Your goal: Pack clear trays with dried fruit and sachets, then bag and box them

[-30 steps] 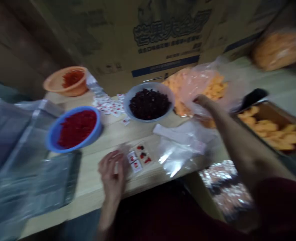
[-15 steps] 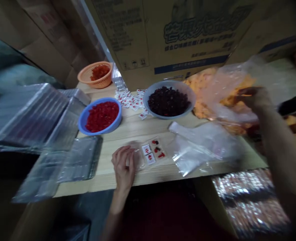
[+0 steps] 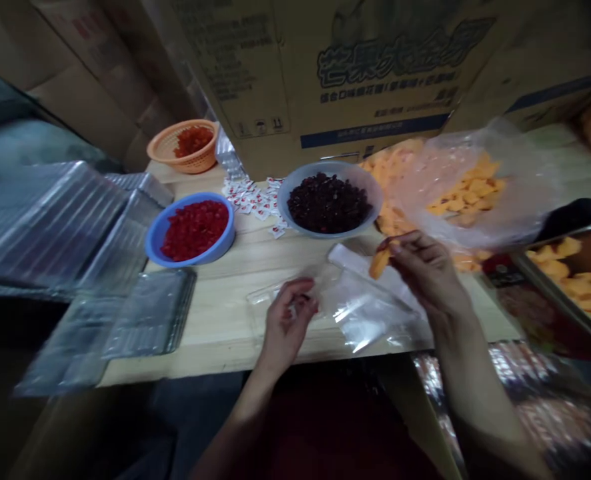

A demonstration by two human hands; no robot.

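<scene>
Nearer than the white bowl (image 3: pixel 345 171), the left hand (image 3: pixel 288 320) is hiding part of a tray (image 3: pixel 264 301); right of the bowl, a carton (image 3: pixel 535 293) is running off-frame!

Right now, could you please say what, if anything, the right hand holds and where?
The right hand pinches a yellow-orange piece by its upper end.

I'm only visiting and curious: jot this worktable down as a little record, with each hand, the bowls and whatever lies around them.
Left hand: over a clear plastic tray; grip unclear
Right hand: pinching an orange piece above plastic bags
Blue bowl: red pieces
Pale bowl: dark pieces
Orange basket: orange-red pieces
Between the bowls: small printed packets
Far right: open-topped box with more orange pieces
Far left: stacked clear plastic containers
Behind: printed cardboard box
</scene>
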